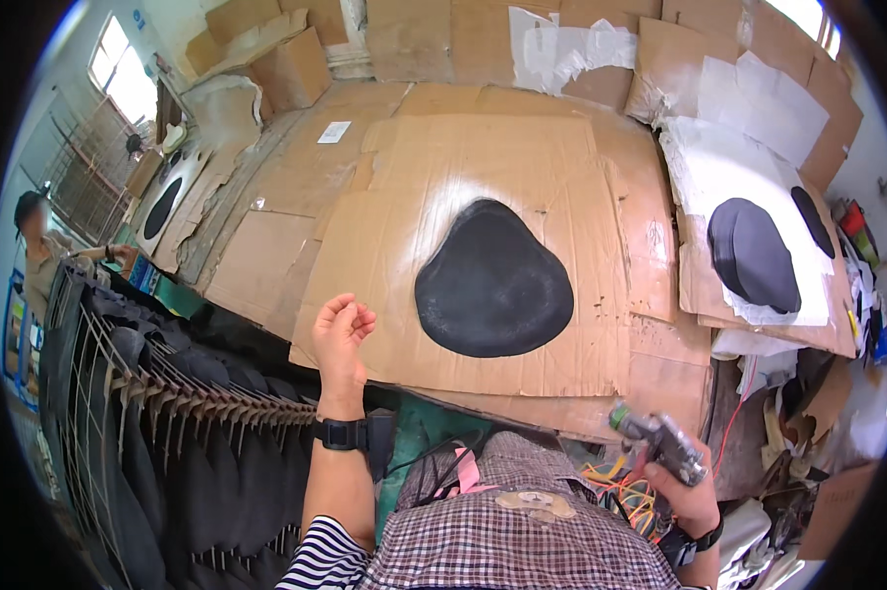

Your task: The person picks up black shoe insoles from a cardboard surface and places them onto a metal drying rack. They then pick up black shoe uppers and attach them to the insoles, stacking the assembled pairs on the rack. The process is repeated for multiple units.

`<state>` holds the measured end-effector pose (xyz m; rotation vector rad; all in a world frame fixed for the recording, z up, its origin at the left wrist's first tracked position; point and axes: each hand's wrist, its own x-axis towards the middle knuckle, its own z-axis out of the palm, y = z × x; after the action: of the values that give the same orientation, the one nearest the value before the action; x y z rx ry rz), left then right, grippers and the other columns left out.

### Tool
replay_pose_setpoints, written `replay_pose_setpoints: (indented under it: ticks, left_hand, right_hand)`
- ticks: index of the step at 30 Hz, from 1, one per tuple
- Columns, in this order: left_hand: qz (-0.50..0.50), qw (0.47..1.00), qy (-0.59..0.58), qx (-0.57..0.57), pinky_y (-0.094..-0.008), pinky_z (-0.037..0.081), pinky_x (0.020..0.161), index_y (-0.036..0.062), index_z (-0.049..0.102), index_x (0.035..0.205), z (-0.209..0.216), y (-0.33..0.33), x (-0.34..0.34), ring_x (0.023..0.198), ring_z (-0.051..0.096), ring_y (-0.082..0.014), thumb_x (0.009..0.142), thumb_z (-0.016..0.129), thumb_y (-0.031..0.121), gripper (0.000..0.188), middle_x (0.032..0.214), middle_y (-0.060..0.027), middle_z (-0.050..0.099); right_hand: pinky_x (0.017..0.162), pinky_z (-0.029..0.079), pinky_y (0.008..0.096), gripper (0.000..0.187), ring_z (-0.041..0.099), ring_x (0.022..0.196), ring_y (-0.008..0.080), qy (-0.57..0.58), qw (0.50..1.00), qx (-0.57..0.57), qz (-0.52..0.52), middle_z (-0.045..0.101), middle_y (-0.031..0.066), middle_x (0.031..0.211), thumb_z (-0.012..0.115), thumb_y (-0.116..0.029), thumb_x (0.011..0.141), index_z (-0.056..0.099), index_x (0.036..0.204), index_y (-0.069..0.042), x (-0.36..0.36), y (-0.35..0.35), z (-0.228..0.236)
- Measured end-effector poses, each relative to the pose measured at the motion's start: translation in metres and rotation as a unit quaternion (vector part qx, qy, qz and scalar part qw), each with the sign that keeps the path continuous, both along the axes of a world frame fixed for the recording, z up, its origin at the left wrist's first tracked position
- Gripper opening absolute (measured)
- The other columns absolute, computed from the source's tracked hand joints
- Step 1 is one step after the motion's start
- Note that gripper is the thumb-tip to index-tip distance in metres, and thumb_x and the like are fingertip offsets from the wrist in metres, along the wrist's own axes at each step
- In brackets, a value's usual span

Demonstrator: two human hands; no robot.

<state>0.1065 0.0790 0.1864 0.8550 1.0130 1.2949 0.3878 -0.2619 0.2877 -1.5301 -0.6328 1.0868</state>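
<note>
Right hand grips a grey spray gun; left hand loosely curled, empty.

— What is the worktop covered with?
— Brown corrugated cardboard, matt, dusted whitish around the black pad, which looks matt and faintly grainy.
— And the tool in the right hand?
— The spray gun is dull grey metal.

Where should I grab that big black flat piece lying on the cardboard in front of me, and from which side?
Take the black flat piece by its wide rounded near edge, coming from your side. It lies flat on the cardboard sheet, so slide your fingers under that rim and pinch. Your left hand is empty and closest; the right hand holds the spray gun.
</note>
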Motion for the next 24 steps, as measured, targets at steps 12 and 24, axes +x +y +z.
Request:
replay_pose_setpoints:
  ticks: [12, 24]
  left_hand:
    - [-0.029, 0.996, -0.017, -0.081, -0.0297, 0.054, 0.066, 0.0047, 0.058, 0.102, -0.048, 0.022, -0.027, 0.072, 0.064, -0.0182, 0.088, 0.058, 0.007, 0.014, 0.083, -0.0063, 0.064]
    - [-0.048, 0.987, 0.000, -0.152, -0.0279, 0.052, 0.063, 0.0040, 0.056, 0.101, -0.091, 0.016, -0.027, 0.069, 0.062, -0.0169, 0.088, 0.055, 0.008, 0.014, 0.082, -0.0059, 0.062]
  right_hand:
    - [0.069, 0.049, 0.0256, 0.052, 0.060, 0.075, 0.0112, -0.140, 0.988, -0.031, -0.053, 0.062, 0.0054, 0.087, 0.071, -0.006, 0.078, 0.051, 0.125, 0.003, -0.018, -0.047, 0.008]
    - [0.070, 0.052, 0.0282, 0.034, 0.062, 0.074, 0.0137, -0.027, 0.991, 0.054, -0.123, 0.063, 0.0069, 0.085, 0.068, -0.006, 0.083, 0.053, 0.112, 0.004, -0.051, 0.020, -0.009]
